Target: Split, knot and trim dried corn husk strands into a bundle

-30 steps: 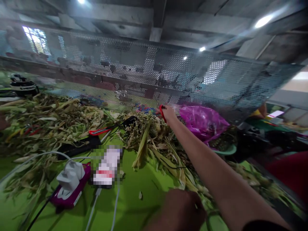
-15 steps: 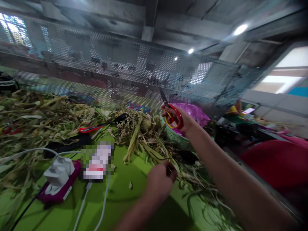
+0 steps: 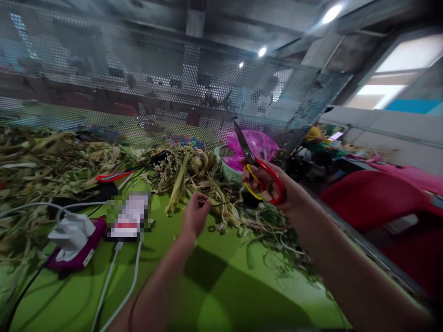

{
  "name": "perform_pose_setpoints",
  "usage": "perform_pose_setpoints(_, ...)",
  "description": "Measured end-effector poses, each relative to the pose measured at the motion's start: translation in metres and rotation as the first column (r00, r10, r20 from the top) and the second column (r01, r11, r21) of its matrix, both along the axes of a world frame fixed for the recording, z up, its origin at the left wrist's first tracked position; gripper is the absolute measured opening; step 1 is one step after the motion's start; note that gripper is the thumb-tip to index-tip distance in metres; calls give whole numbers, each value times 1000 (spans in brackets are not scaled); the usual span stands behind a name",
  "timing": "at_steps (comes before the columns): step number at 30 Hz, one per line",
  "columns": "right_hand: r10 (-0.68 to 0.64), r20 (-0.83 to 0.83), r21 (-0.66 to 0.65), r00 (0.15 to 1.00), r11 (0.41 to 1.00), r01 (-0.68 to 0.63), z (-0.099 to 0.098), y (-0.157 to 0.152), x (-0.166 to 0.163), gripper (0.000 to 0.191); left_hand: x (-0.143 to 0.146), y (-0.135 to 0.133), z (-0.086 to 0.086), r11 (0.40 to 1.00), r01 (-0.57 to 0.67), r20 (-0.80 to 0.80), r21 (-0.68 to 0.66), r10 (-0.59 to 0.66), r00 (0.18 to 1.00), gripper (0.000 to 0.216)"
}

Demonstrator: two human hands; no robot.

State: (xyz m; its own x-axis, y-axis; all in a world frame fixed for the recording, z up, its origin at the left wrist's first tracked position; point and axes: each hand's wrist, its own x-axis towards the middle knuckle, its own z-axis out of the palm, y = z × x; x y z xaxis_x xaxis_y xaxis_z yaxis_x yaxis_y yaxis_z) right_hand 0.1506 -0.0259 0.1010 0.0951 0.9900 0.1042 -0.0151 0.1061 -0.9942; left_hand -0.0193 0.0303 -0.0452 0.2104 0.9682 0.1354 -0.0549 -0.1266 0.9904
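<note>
My right hand (image 3: pixel 266 182) grips scissors (image 3: pixel 246 145) with red and yellow handles, fingers through the loops. The dark blades point up and away, close together, above the table. In front of them is a pale green basket (image 3: pixel 230 173) with a pink plastic bag (image 3: pixel 259 147) in it. My left hand (image 3: pixel 196 214) is closed in a pinch at the near edge of the dried plant pile (image 3: pixel 202 168). Beside its fingertips runs a thin dark strand (image 3: pixel 221 204); whether the fingers hold it I cannot tell. A long yellowish husk (image 3: pixel 178 186) lies just left of that hand.
A blurred-out phone (image 3: pixel 129 216) and a purple power strip (image 3: pixel 78 258) with white plugs and cables lie left on the green table (image 3: pixel 166 286). A red-edged tool (image 3: pixel 116 176) lies behind. Perforated metal screen (image 3: pixel 155 87) stands at the back; red chairs (image 3: pixel 360 198) stand right.
My left hand has moved left and forward, toward the plant pile. My right hand and the scissors have come nearer to the camera. The view has shifted to the right and down.
</note>
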Motion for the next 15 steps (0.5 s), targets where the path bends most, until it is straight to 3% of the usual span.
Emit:
perform_pose_setpoints(3, -25, 31, -26, 999, 999, 25, -8, -18, 6, 34, -5, -1, 4, 999, 35, -42, 12, -35, 998, 14)
perform_pose_setpoints(5, -25, 53, -37, 998, 999, 27, -13, -28, 9, 37, -7, -3, 5, 988, 69, -158, 139, -47, 986, 16)
perform_pose_setpoints(9, -65, 120, -46, 991, 996, 71, -20, -42, 11, 35, -8, -4, 0, 848, 236, -524, 474, 56, 850, 34)
perform_pose_setpoints(11, -92, 152, -53, 984, 993, 101, -22, -46, 12, 38, -7, -4, -4, 811, 319, -648, 491, 94, 756, 45)
perform_pose_setpoints(15, -141, 196, -99, 970, 982, 162, -32, -49, 13, 47, -8, -5, -4, 807, 391, -759, 444, 107, 642, 48)
